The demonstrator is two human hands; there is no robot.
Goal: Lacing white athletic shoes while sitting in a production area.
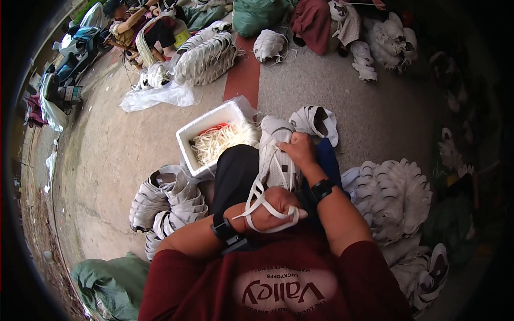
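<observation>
A white and grey sneaker upper (276, 140) lies lengthwise across my lap, between dark-clad thighs. My right hand (297, 150) is closed on its right side, thumb and fingers pinched near the lacing holes. Whether a lace end is also in that pinch is hidden. My left hand (277, 207) is at the near end of the upper, closed, with a long white shoelace (259, 191) looped around it. The lace runs from the upper's left side down to this hand. Just beyond the upper, another white shoe upper (315, 122) rests with its dark opening showing.
Left of my knee stands a white foam box (188, 155) of loose white laces (225, 142). Nested shoe uppers (170, 199) are at my left, and a larger pile (393, 198) at my right. Farther off are a seated person (140, 27), more stacked uppers (206, 56) and scooters (69, 59).
</observation>
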